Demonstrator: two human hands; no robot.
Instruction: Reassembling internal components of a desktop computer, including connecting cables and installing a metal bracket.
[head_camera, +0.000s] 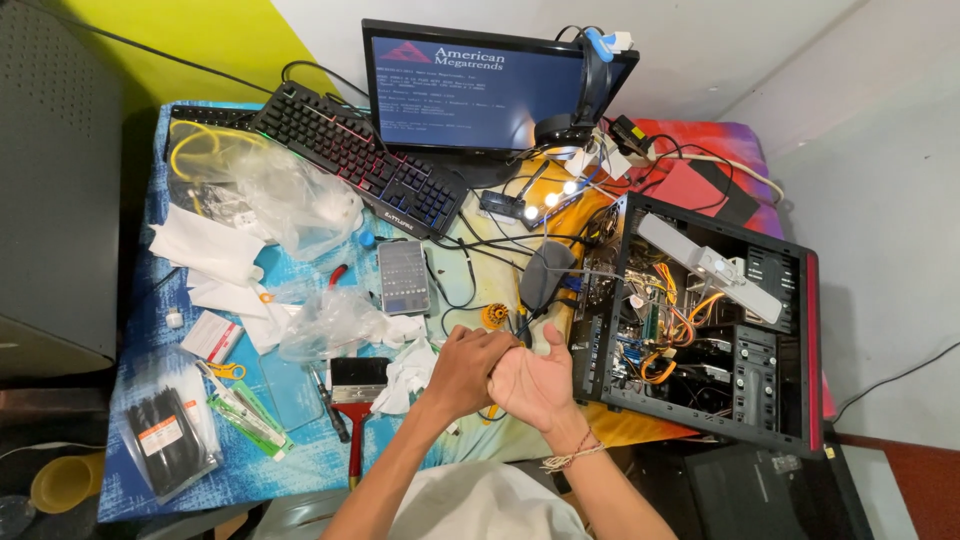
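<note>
Together, our left hand (470, 365) and right hand (535, 385) meet at the near middle of the worktop (300, 460), the left's fingers curled shut over the right's, whose palm faces up with its thumb raised; we cannot tell whether anything sits between them. Just right of them lies the open PC case (790, 340), wires showing inside, and just left a red-handled brush (357, 395) among crumpled tissues (408, 370). Farther off stand the keyboard (360, 160) and the lit monitor (470, 90).
</note>
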